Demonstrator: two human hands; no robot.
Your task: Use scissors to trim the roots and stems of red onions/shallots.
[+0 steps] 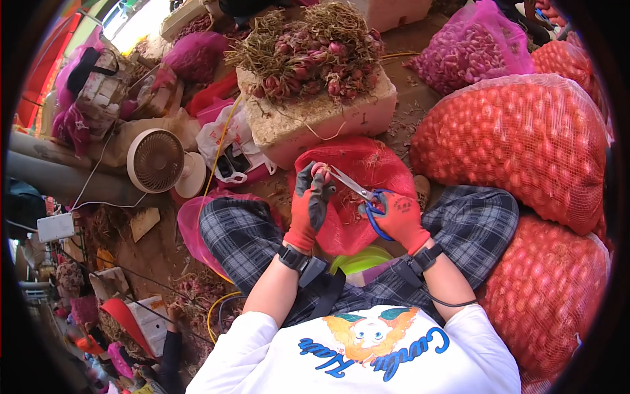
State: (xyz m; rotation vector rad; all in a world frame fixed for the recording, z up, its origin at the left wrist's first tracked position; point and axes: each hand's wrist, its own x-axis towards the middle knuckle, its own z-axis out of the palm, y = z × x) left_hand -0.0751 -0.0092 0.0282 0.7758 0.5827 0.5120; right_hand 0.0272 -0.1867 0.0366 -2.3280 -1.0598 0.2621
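Observation:
My left hand [310, 205], in a red glove with a dark grey palm, pinches a small shallot [321, 170] at its fingertips. My right hand [399, 217], gloved alike, is closed round the blue handles of a pair of scissors [353, 184]. Their blades reach up and left, with the tips beside the shallot; whether they touch it I cannot tell. Below both hands a red mesh sack [348, 230] lies between my knees. Just beyond it, bunches of shallots with dry stalks [308, 56] are heaped on a worn foam box [328, 121].
Bulging red mesh sacks of shallots [518, 141] stand close on my right, with a pink sack [476, 49] behind them. A round fan [156, 161] sits left, near a white plastic bag [226, 141]. A yellow cord [222, 144] runs down past my left knee. Other people work at the lower left.

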